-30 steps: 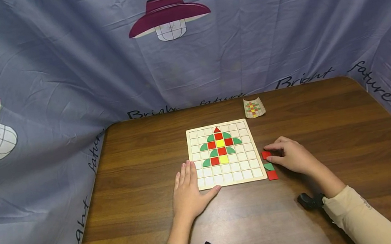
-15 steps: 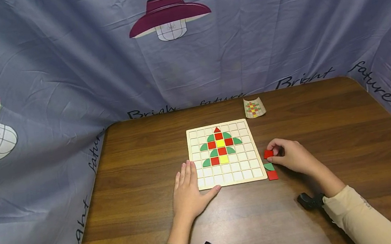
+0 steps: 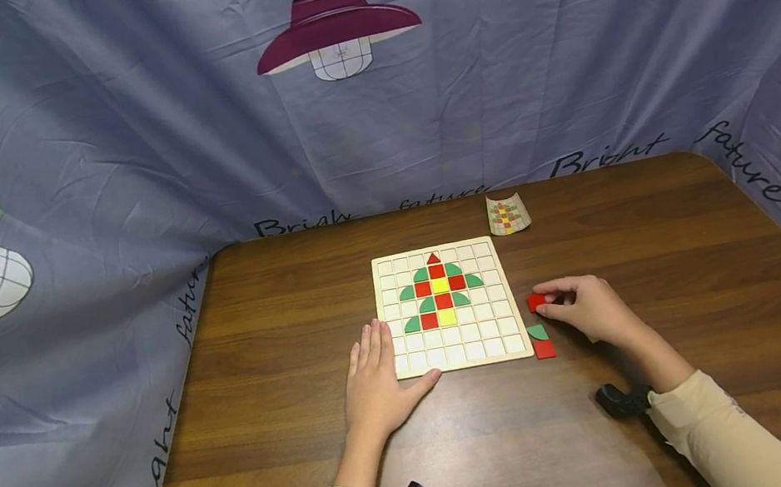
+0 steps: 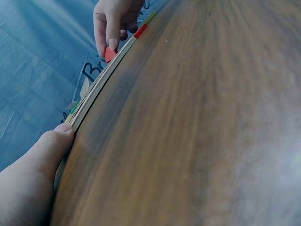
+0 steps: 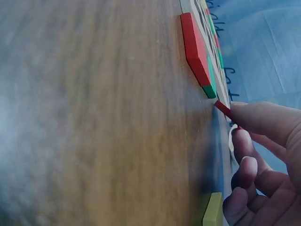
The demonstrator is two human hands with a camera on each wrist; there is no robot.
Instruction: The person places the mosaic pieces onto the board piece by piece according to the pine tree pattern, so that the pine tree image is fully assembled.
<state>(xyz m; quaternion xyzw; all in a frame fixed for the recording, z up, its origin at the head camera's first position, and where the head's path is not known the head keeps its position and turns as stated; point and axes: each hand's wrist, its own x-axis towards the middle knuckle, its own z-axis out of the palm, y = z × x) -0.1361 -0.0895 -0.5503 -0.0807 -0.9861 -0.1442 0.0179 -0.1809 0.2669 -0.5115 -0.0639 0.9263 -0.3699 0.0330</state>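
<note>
A square wooden grid board [image 3: 493, 346] lies on the table, with red, green and yellow tiles in a tree-like pattern on it. My left hand [image 3: 375, 380] rests along its left side, fingers straight on the edge and thumb at the near edge. Just off the board's right side, my right hand [image 3: 590, 310] pinches a red square tile [image 3: 536, 302] between thumb and fingers. In the right wrist view this red tile [image 5: 223, 108] is tilted. Nearer on the table lie a green-marked tile [image 3: 537, 333] and another red tile [image 3: 544, 349], touching each other.
A small curled pattern card [image 3: 508, 216] lies behind the board's far right corner. Low in the right wrist view, a yellow tile [image 5: 213, 209] lies on the table beside the curled fingers. A blue printed cloth [image 3: 374, 136] hangs behind the wooden table [image 3: 279, 310].
My right hand has taken the red tile between its fingertips and moved it slightly away from the board and toward the far side. My left hand has stayed put.
</note>
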